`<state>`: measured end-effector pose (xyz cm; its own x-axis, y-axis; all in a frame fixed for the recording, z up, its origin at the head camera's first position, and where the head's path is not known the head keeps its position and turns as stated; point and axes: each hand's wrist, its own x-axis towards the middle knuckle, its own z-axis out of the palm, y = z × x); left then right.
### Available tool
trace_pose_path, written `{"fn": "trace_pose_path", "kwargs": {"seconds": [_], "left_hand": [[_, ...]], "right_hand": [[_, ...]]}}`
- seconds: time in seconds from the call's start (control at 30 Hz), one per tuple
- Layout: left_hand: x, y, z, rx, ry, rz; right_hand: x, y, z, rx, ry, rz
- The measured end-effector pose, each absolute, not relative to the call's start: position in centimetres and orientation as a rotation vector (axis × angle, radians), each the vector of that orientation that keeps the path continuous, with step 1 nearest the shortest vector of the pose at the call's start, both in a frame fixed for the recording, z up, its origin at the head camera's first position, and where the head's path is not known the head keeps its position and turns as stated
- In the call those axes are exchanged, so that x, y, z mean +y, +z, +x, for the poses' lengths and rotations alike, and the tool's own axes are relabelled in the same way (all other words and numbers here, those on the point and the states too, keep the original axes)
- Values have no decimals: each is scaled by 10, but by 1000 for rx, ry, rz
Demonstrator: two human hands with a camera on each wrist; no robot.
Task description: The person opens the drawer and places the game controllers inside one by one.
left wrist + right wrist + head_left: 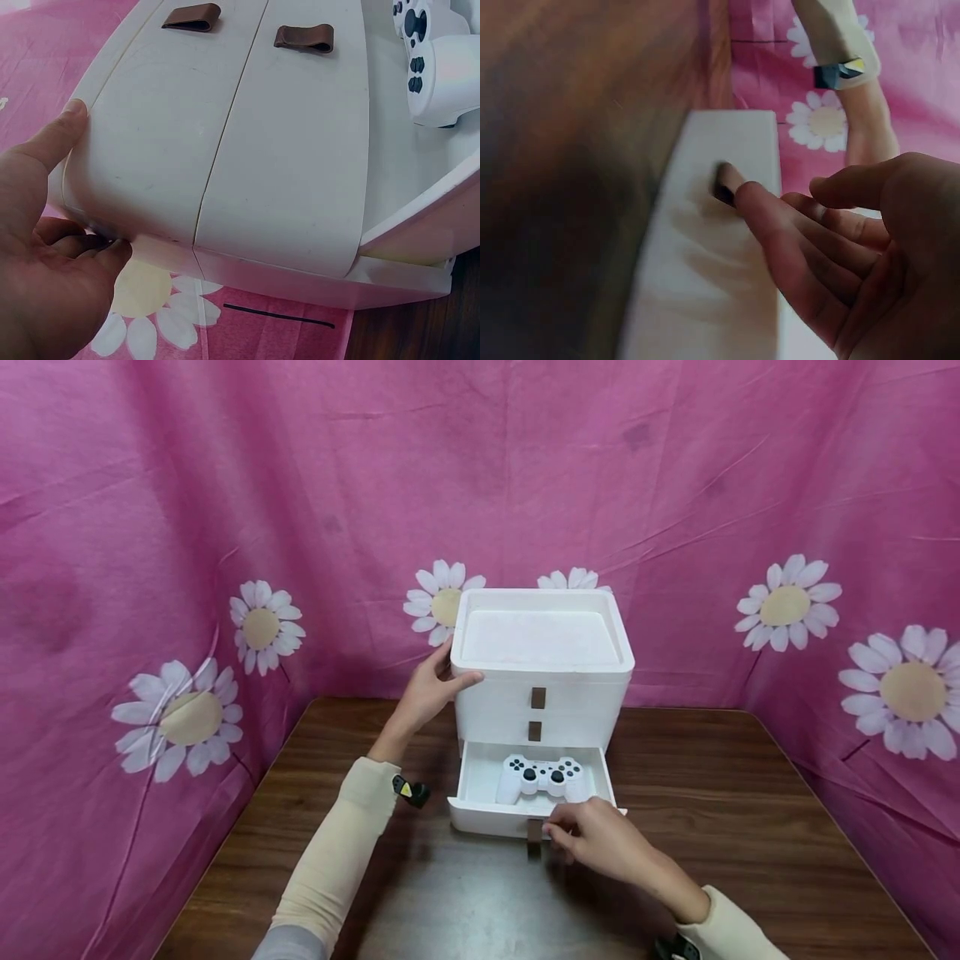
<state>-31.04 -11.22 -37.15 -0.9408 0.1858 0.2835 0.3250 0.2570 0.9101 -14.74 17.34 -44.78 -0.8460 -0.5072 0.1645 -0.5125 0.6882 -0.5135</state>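
A white drawer unit (495, 710) stands on the table with its bottom drawer (487, 820) pulled out. Inside that drawer lies a white game controller (542, 777) with black sticks and buttons. My left hand (429, 695) holds the unit's upper left side, its thumb on the front corner and its fingers bent against the side wall, as the left wrist view shows. My right hand (600, 839) is at the bottom drawer's brown pull tab (534, 839). In the right wrist view a fingertip (750, 196) reaches the blurred tab, while the thumb stands apart from it.
Two closed drawers with brown tabs (538, 697) sit above the pulled-out one. The unit's top is a shallow rimmed tray (626, 652). A dark wooden table (697, 810) lies below, and a pink curtain (360, 510) with daisies hangs around its back and sides.
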Motion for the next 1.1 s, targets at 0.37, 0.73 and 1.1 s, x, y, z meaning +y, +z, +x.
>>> {"fn": "trace_pose_path", "kwargs": {"seconds": [0.37, 0.73, 1.1], "left_hand": [[-112, -371, -312, -2393, -1812, -476], [-112, -372, -316, -2404, -1833, -474], [-113, -374, -313, -2384, -1790, -508]], "right_hand": [[171, -485, -141, -2987, 1313, 665], [157, -501, -137, -2756, 2174, 439], [147, -504, -136, -2549, 2372, 277]]}}
